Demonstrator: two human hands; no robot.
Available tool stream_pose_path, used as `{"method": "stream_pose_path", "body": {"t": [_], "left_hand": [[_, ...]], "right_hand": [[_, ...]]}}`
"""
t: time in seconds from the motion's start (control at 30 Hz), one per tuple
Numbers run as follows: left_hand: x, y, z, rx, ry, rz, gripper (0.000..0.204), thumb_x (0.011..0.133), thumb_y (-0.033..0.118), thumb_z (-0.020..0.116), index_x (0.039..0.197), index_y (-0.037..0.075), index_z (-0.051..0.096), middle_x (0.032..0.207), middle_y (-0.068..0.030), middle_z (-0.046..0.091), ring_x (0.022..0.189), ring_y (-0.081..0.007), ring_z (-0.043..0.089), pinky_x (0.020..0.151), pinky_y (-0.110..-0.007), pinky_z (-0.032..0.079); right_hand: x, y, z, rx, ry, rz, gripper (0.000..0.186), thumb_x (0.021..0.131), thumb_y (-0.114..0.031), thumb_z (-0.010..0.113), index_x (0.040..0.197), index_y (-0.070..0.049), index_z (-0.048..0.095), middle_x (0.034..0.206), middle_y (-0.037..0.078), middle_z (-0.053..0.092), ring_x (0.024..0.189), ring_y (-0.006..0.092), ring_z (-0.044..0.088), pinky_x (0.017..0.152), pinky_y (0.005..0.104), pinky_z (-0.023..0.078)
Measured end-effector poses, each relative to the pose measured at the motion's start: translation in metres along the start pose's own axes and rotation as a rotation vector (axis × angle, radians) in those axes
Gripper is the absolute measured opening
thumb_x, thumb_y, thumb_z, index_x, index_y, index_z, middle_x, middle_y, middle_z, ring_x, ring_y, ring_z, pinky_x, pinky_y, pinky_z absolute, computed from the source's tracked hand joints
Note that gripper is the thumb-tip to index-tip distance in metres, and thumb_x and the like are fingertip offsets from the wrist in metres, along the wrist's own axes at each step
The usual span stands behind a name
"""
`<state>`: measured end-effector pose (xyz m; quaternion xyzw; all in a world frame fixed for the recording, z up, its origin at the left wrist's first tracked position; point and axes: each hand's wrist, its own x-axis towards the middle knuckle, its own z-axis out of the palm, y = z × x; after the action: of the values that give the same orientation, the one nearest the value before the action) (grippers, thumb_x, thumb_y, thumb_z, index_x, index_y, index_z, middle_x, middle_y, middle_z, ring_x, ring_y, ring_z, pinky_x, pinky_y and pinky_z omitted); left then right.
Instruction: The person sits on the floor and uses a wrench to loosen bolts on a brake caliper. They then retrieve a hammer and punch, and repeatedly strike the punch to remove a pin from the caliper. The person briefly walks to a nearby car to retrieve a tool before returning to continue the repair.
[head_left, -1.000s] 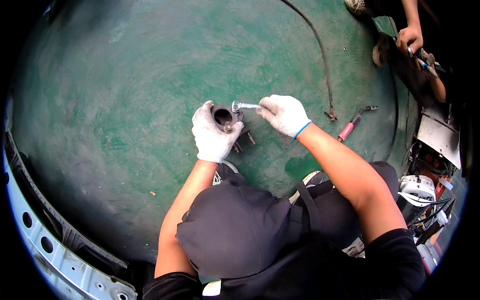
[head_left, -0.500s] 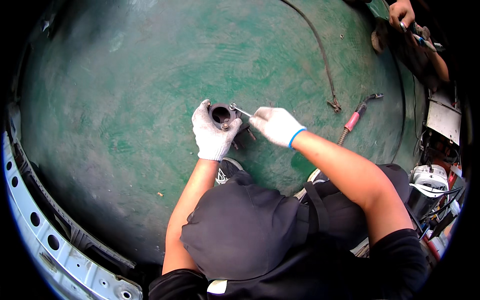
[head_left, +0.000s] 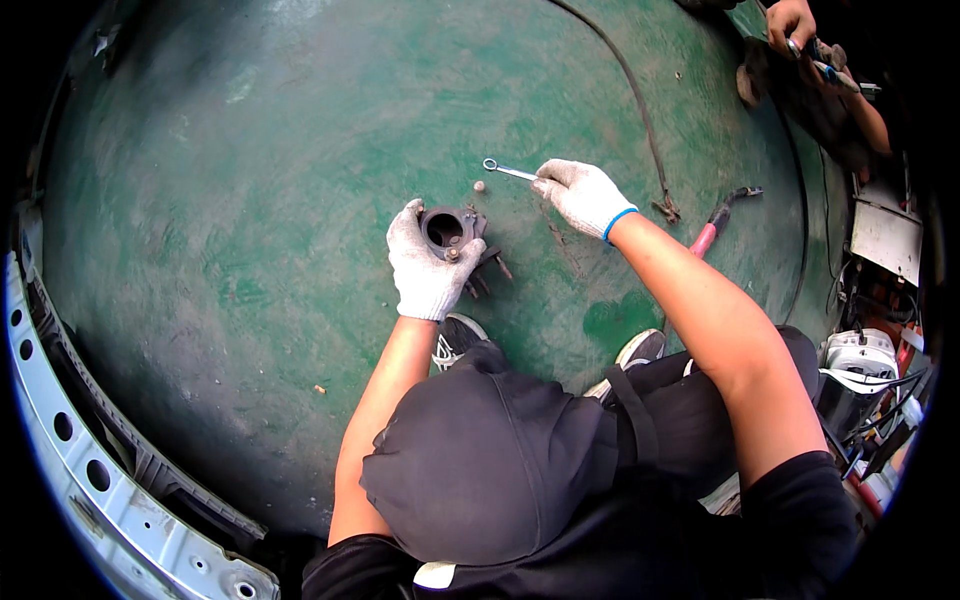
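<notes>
Steel spanner (head_left: 508,171) in my right hand (head_left: 580,193), fingers clenched on its shaft end; its long axis runs away leftward from that grip, ring end farthest out, just above the green floor (head_left: 230,200). A small nut (head_left: 479,186) lies just below the ring. My left hand (head_left: 428,262) grasps a round metal housing (head_left: 447,229), bore facing up.
</notes>
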<state>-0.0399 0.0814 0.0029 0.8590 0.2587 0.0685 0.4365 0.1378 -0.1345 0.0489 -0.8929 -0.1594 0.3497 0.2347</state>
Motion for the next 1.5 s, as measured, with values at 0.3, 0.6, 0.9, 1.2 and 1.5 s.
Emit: {"method": "stream_pose_path", "body": {"t": [0.3,0.6,0.9,1.2,1.5], "left_hand": [[-0.01,-0.018,-0.021,-0.661,-0.164,-0.21,0.097,0.076,0.018,0.097,0.153,0.001,0.04,0.142,-0.0154,0.057,0.133,-0.0263,0.058,0.115,-0.041,0.048],[-0.002,0.066,-0.087,-0.91,-0.19,0.096,0.116,0.063,0.04,0.105,0.152,0.003,0.041,0.148,-0.0177,0.058,0.136,-0.03,0.06,0.118,-0.044,0.046],[0.005,0.108,-0.103,-0.77,-0.183,0.466,0.102,0.066,0.034,0.102,0.147,0.002,0.05,0.147,-0.0207,0.055,0.138,-0.0348,0.057,0.117,-0.047,0.046],[0.003,0.124,-0.115,-0.588,-0.147,0.572,0.093,0.066,0.029,0.099,0.144,0.002,0.055,0.142,-0.0207,0.057,0.139,-0.0399,0.054,0.115,-0.05,0.047],[0.003,0.133,-0.131,-0.417,-0.131,0.575,0.086,0.065,0.026,0.097,0.139,0.003,0.06,0.135,-0.0184,0.061,0.134,-0.0421,0.058,0.112,-0.052,0.047]], "right_hand": [[-0.023,0.0,-0.005,0.054,-0.197,-0.013,0.038,0.103,-0.033,0.062,0.122,-0.001,0.071,0.1,0.019,0.074,0.095,0.03,0.072,0.089,0.041,0.055],[-0.071,-0.077,-0.119,-0.061,-0.204,-0.179,0.032,0.101,-0.025,0.066,0.119,0.0,0.071,0.096,0.013,0.072,0.087,0.0227,0.069,0.083,0.0363,0.055],[-0.131,-0.087,-0.157,0.074,-0.112,-0.112,0.022,0.098,-0.012,0.07,0.115,0.002,0.072,0.089,0.005,0.065,0.082,0.0108,0.059,0.077,0.0289,0.052],[-0.151,-0.096,-0.157,0.012,-0.088,-0.342,0.02,0.09,0.0,0.071,0.11,0.003,0.072,0.085,0.008,0.064,0.075,0.0167,0.064,0.071,0.0309,0.053],[-0.154,-0.108,-0.151,-0.12,-0.1,-0.464,0.021,0.095,-0.01,0.074,0.113,0.0,0.073,0.087,0.014,0.067,0.078,0.0296,0.069,0.073,0.0382,0.055]]}}
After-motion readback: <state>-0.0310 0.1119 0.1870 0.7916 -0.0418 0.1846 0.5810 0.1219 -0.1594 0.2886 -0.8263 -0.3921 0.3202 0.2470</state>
